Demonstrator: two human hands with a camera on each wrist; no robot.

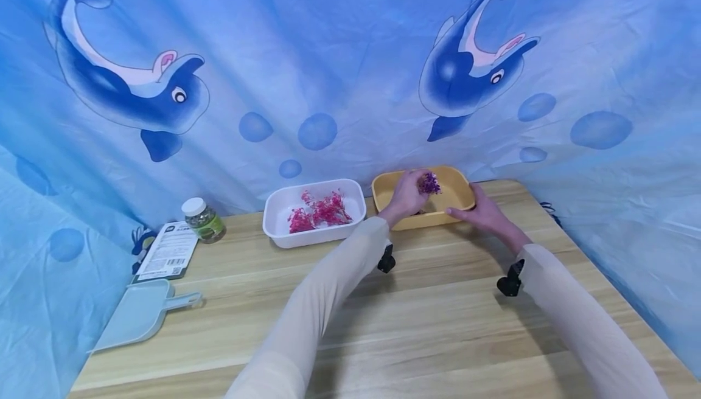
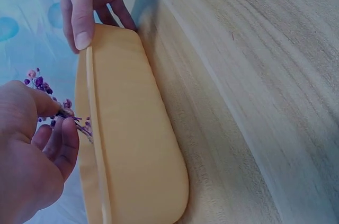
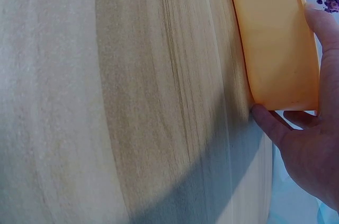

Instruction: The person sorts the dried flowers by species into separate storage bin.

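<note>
My left hand [image 1: 406,197] pinches a small bunch of purple dried flowers [image 1: 429,183] by the stems, over the yellow tray [image 1: 457,195]. In the left wrist view, thumb and fingers close on the stems of the purple flowers [image 2: 43,85] beside the tray's rim [image 2: 98,144]. My right hand [image 1: 484,209] grips the tray's right end, thumb at the near rim; the right wrist view shows this hand [image 3: 312,139] around the tray's corner [image 3: 280,75]. A white tray [image 1: 282,241] to the left holds pink dried flowers [image 1: 323,209]. Part of the yellow tray's inside is hidden behind my left hand.
A jar with a white lid [image 1: 204,219] stands at the back left, next to a printed card [image 1: 168,247]. In front of these lies a pale blue dustpan [image 1: 139,311]. A blue dolphin-print curtain [image 1: 350,70] hangs behind the wooden table [image 1: 438,314].
</note>
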